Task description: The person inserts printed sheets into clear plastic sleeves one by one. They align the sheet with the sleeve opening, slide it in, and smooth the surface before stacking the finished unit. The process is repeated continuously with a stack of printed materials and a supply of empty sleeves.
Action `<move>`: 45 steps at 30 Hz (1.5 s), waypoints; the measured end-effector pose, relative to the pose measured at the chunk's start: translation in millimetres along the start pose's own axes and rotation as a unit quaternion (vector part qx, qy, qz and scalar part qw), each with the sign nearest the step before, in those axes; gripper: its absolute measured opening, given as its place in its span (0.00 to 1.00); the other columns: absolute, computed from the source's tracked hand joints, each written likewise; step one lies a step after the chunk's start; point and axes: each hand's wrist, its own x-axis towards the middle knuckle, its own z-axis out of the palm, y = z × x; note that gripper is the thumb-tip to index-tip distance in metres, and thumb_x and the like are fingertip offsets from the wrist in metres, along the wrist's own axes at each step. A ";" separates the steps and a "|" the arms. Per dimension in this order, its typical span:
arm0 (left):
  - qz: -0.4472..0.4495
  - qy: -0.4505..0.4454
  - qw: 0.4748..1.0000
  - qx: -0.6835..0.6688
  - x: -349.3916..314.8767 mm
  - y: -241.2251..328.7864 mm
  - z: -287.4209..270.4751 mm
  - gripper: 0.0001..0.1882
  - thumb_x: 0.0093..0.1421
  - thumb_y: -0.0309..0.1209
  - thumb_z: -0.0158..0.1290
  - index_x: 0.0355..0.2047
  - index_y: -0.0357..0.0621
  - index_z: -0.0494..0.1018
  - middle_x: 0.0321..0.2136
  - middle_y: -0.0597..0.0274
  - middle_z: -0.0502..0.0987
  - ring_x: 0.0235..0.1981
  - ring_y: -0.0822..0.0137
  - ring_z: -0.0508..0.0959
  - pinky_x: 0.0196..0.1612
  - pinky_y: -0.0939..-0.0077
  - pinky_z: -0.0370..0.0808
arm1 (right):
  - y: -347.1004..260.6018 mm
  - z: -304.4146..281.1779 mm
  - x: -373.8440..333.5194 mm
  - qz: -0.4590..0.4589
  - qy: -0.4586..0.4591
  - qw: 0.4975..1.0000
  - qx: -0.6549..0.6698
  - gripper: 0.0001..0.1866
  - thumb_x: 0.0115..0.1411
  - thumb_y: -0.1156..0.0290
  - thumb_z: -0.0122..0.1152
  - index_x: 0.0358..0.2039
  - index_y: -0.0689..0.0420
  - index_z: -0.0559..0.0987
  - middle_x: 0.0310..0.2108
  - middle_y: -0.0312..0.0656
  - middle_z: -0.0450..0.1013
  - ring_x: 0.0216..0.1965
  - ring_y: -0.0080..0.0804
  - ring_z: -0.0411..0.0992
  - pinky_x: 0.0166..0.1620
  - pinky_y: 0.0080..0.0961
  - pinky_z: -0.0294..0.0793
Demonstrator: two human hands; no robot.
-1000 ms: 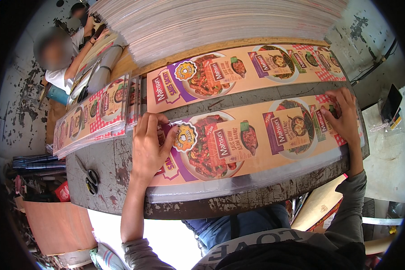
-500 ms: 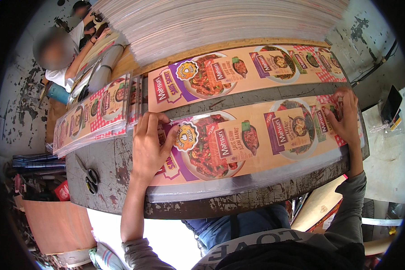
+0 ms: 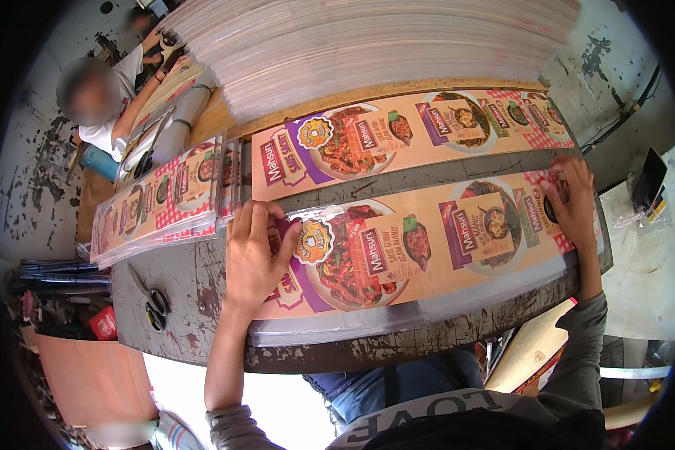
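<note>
A long printed food strip (image 3: 427,206) in a clear plastic sleeve lies across the near side of the worn dark table. At its left end my left hand (image 3: 253,251) is closed on the sleeve, fingers bent over the far corner and thumb on the print. My right hand (image 3: 575,204) grips the other end, its fingers curled at the far right corner. The sleeve's clear margin (image 3: 397,316) runs along the near edge. Beyond it lies a second printed strip (image 3: 337,142), parallel and apart from both hands.
Left of the strips is a pile of sleeved prints (image 3: 161,199). Black-handled scissors (image 3: 156,309) rest on the table (image 3: 195,300) near its left edge. A tall stack of sheets (image 3: 375,52) rises at the back. Another person (image 3: 101,127) works at the far left.
The whole view has shifted slightly, so the table sits a little lower in it. Both my hands keep to the same ends of the near strip.
</note>
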 end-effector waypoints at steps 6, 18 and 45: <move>0.000 0.000 1.000 -0.003 0.3 0.7 -0.1 0.13 0.49 0.29 0.58 0.30 0.38 0.66 0.27 0.59 0.69 0.29 0.57 0.70 0.34 0.64 0.65 | 2.3 1.9 -2.0 -0.005 -0.010 1.000 0.009 0.10 0.53 0.68 0.56 0.33 0.58 0.68 0.31 0.38 0.66 0.35 0.35 0.63 0.44 0.32 0.55; 0.004 -0.004 1.000 -0.007 -0.4 -0.5 0.5 0.13 0.49 0.28 0.58 0.31 0.38 0.66 0.28 0.57 0.69 0.29 0.56 0.70 0.34 0.64 0.65 | 6.2 2.7 -3.0 -0.002 -0.023 1.000 0.014 0.11 0.54 0.68 0.56 0.34 0.58 0.69 0.30 0.39 0.65 0.34 0.36 0.63 0.44 0.32 0.56; -0.034 -0.018 0.999 -0.015 -0.7 3.0 1.2 0.12 0.51 0.30 0.57 0.31 0.38 0.67 0.28 0.57 0.69 0.28 0.56 0.69 0.34 0.64 0.65 | 3.6 2.7 -0.5 0.002 -0.032 0.999 0.026 0.09 0.53 0.70 0.57 0.33 0.58 0.68 0.29 0.38 0.65 0.32 0.33 0.64 0.44 0.31 0.57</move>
